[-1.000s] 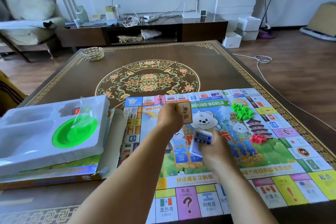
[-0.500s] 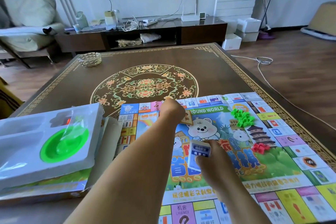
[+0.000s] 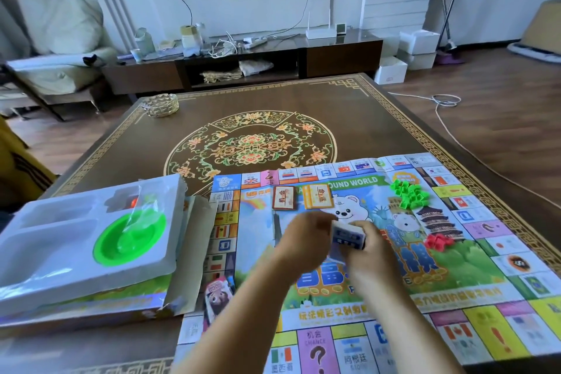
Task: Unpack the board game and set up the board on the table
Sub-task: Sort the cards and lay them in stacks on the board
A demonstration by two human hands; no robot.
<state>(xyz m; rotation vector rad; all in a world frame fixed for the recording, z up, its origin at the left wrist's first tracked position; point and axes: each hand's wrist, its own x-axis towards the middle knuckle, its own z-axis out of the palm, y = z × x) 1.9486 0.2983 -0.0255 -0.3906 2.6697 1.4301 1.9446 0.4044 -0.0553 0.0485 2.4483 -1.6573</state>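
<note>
Board (image 3: 473, 255) lies unfolded flat on the table (image 3: 379, 118), lower right of frame, creases showing; likely thin paper, light, floppy, tears easily, so best shifted by the edges. Both hands meet mid-frame over the board: right hand (image 3: 368, 247) grips a small blue-and-white card deck (image 3: 347, 235) around its sides; left hand (image 3: 305, 235) is at the deck's left end, blurred, so grip cannot be told. Cards look light and slick, liable to fan out; hold by the long edges. Two decks (image 3: 283, 198) (image 3: 320, 196) sit side by side at the board's upper left. Green pieces (image 3: 409, 193) and red pieces (image 3: 438, 241) sit heaped at right. White plastic tray (image 3: 54, 252) on the box (image 3: 91, 304), lower left, holds a green bowl (image 3: 129, 238) under a clear bag; other compartments look bare.
</note>
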